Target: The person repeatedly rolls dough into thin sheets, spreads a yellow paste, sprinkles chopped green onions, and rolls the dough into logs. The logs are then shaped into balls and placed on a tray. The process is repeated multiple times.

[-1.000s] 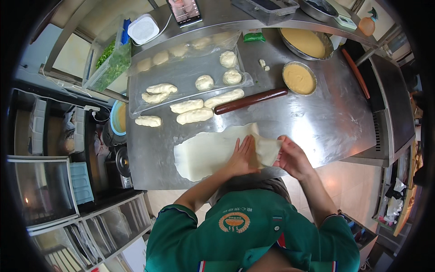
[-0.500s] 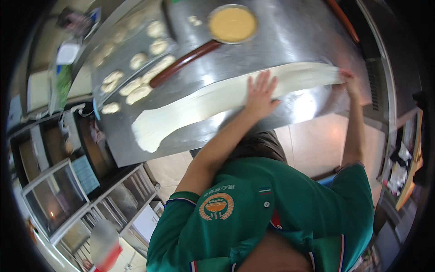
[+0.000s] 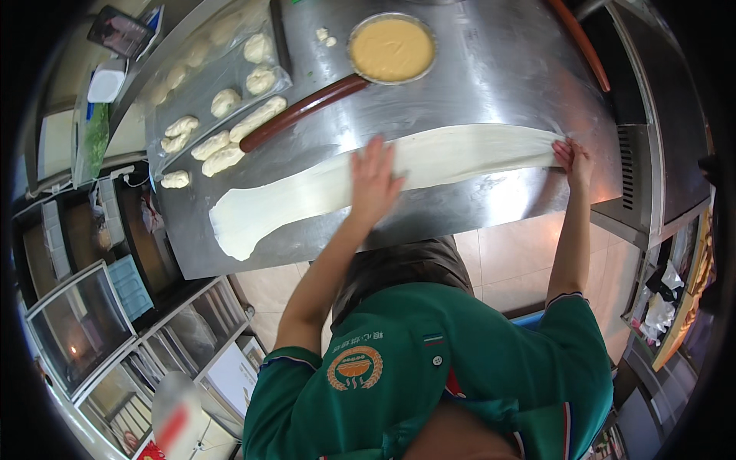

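Observation:
A long, thin strip of pale dough [image 3: 299, 192] lies stretched across the steel worktop, wider at its left end and gathered at its right. My left hand [image 3: 374, 182] rests flat over the middle of the strip, fingers slightly spread and holding nothing. At the far right, the fingers of my right hand [image 3: 575, 159] are closed on the strip's narrowed end. Beyond the strip, a brown rolling pin [image 3: 303, 113] lies slanted, its lower end against several dough pieces [image 3: 221, 159]. Its upper end reaches a round dish of yellow paste [image 3: 391, 50].
More dough lumps sit on a plastic-covered tray [image 3: 157, 115] at the far left. A second brown rod [image 3: 579, 44] lies along the worktop's right edge, beside a steel appliance [image 3: 644, 146]. Below left stand shelves and a glass-fronted cabinet [image 3: 80, 330]. A phone [image 3: 120, 32] stands back left.
My left hand has slid leftward along the dough strip. My right hand still grips the right end. The whole view has shifted slightly.

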`<state>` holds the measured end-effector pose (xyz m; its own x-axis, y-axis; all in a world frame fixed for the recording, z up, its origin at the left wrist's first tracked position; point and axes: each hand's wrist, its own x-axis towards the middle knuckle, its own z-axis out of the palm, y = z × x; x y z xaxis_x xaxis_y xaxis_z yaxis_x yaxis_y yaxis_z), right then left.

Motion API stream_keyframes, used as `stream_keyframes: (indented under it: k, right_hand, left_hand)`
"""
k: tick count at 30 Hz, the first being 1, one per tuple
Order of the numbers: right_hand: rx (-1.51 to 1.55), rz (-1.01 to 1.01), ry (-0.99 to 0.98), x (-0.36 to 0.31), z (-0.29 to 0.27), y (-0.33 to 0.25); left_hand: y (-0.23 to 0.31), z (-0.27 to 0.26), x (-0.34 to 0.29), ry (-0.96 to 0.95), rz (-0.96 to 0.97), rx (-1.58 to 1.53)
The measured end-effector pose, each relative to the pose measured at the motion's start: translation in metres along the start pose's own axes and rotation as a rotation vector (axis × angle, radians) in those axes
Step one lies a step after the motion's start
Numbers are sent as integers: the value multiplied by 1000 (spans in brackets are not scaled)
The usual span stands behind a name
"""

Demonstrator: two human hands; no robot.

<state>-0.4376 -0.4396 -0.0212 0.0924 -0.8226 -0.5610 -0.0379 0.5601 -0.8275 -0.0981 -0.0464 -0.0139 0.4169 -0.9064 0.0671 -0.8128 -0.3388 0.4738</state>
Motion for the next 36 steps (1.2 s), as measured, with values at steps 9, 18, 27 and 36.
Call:
stream_keyframes:
  k: [9, 18, 27, 36]
  right_hand:
    - [-989, -1521, -288, -135, 347, 31]
    - [-924, -1157, -177, -140, 396, 65]
    - [-1148, -1706, -1250, -312, 415, 222]
    - [-1381, -1314, -876, -133, 177, 110]
  left_hand:
    - [-265, -162, -152, 307, -450, 307]
    - [-308, -147, -199, 189, -475, 286]
    - [-307, -149, -196, 191, -463, 295]
    - [-313, -145, -196, 146, -453, 366]
